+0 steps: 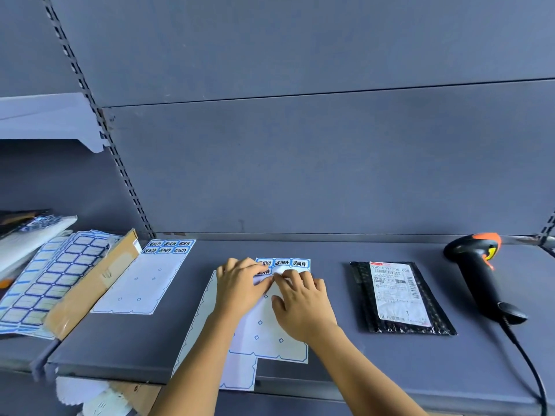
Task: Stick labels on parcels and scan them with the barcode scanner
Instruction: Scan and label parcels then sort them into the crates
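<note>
Fingers of both hands meet over a label sheet (264, 325) in the middle of the grey metal shelf (330, 370). Those of the left hand (240, 286) are bent and pressed down on the sheet's upper left; those of the right hand (300, 298) curl in beside them, thumb and forefinger apparently pinching a small white corner of a label (277, 273) being lifted, though the grip itself is partly hidden.

Behind the shelf stands a flat grey back panel (300, 145) with slotted uprights. At 9 o'clock from the hands lies a stack of blue-bordered sticker sheets (51, 280) under a strip of brown cardboard (90, 292), and nearer, a second mostly peeled sheet (144, 283). The sheet under the hands is glossy white backing, stepped at its lower edge, with one row of printed blue labels (289, 262) left at 12 o'clock. At 3 o'clock, well apart, lies the parcel (399, 298), a flat black bubble mailer bearing a wrinkled white shipping slip. Farther right rests the barcode scanner (480, 271), black and orange, with a cable.
</note>
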Demonstrator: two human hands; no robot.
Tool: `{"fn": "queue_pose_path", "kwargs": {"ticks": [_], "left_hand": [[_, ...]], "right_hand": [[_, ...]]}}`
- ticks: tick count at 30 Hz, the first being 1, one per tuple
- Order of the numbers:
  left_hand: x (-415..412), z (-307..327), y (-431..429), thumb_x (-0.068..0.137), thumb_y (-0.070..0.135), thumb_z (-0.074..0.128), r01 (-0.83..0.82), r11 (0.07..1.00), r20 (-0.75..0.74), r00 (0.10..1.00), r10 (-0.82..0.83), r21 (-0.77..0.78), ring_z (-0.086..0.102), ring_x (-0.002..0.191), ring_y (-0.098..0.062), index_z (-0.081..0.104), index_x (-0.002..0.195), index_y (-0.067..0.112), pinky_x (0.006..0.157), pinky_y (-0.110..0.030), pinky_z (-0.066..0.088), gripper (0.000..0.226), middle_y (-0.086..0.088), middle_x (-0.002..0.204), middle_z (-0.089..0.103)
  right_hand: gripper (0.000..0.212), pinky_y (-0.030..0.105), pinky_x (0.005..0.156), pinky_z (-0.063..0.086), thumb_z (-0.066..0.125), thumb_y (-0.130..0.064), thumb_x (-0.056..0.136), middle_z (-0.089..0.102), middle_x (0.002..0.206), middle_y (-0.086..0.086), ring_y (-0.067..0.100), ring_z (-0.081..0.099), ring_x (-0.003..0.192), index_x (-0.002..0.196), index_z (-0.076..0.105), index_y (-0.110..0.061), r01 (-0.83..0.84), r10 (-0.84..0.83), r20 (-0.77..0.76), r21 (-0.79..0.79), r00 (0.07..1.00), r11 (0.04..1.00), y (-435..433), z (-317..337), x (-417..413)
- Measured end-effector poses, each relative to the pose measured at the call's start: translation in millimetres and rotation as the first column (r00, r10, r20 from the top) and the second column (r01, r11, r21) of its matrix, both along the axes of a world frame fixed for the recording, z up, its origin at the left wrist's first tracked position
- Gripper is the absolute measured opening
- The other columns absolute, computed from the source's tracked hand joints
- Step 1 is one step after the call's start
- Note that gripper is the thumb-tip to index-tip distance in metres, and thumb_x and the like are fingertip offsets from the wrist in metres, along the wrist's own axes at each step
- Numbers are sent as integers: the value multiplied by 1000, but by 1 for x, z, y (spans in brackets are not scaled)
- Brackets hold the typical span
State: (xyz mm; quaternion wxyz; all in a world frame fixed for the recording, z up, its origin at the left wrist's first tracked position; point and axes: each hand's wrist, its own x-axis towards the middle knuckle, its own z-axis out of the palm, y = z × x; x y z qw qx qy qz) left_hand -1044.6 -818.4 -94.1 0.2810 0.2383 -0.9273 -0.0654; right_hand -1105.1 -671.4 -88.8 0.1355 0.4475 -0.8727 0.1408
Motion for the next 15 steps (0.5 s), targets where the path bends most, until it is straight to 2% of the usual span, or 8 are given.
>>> {"fn": "queue_pose_path", "kwargs": {"ticks": [3,7,12,15], "left_hand": [[-1,0,1,74,59,42,2,1000,-9,1000,-2,-6,56,76,-24,74,81,34,69,-31,33,42,17,81,66],[-2,-1,0,74,60,40,0,1000,-30,1000,0,-3,55,80,-25,74,82,32,70,-31,31,44,15,83,66],[-3,4,3,75,60,38,2,1000,-4,1000,-2,15,52,100,-23,74,98,29,80,-32,29,52,17,107,66],[-3,6,4,76,51,45,-7,997,18,1000,5,77,48,104,-21,72,103,31,79,-28,23,43,18,111,64]], "right_hand": [[43,29,59,45,37,-41,77,62,88,-6,20,57,74,102,69,-26,13,-16,-56,-56,998,998,0,-3,-1],[42,29,59,46,37,-41,77,63,88,-8,19,58,76,102,69,-29,5,-7,-40,-44,999,999,0,-2,1],[44,29,61,48,35,-41,77,64,90,-8,18,60,77,101,71,-30,29,-29,-2,-30,1000,999,-1,0,1],[54,36,72,45,25,-41,82,63,104,-3,24,58,91,116,65,-26,-4,2,74,18,997,1000,-2,0,2]]}}
